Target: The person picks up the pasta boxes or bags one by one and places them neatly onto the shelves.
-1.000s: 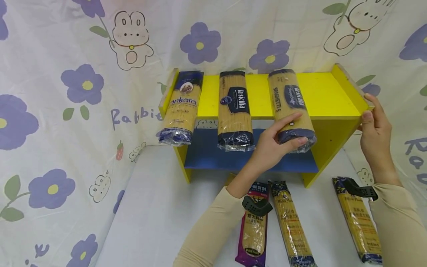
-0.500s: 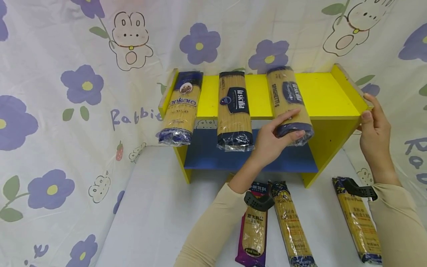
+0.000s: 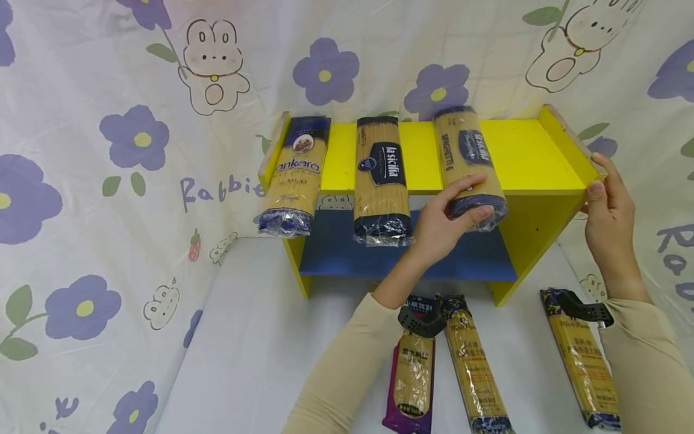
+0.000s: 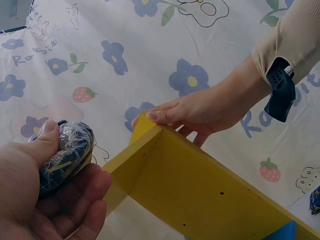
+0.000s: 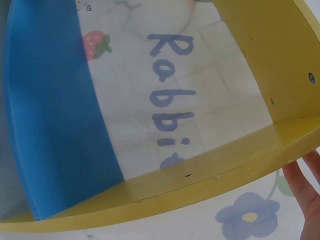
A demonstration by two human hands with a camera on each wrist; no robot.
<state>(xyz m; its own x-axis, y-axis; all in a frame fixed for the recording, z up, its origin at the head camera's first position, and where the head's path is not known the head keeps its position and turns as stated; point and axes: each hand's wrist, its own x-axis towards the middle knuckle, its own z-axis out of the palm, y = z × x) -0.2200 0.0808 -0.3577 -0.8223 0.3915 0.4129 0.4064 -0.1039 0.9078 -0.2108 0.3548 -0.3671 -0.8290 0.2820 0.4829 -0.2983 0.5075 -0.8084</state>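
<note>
My left hand [image 3: 440, 232] grips the lower end of a la sicilia spaghetti pack [image 3: 470, 160], thumb in front and fingers along its side. This pack leans on the yellow top of the shelf unit [image 3: 531, 150], its near end past the front edge. In the left wrist view, its crinkled wrapper end [image 4: 70, 147] sits between thumb and fingers. My right hand [image 3: 612, 226] holds the unit's right front corner, thumb in front. Left of the held pack lie another la sicilia pack [image 3: 382, 181] and an ankara pack [image 3: 298, 175], both overhanging the edge.
Below the yellow top runs a blue shelf board [image 3: 358, 247]. On the white table [image 3: 244, 349] in front lie a purple pasta pack [image 3: 414, 377] and two yellow-and-blue pasta packs, one in the middle [image 3: 477, 367] and one at right [image 3: 582, 355]. Patterned cloth hangs behind.
My left hand has pushed the spaghetti pack a little further back and up on the yellow top, so less of it overhangs. My right hand stays at the shelf corner.
</note>
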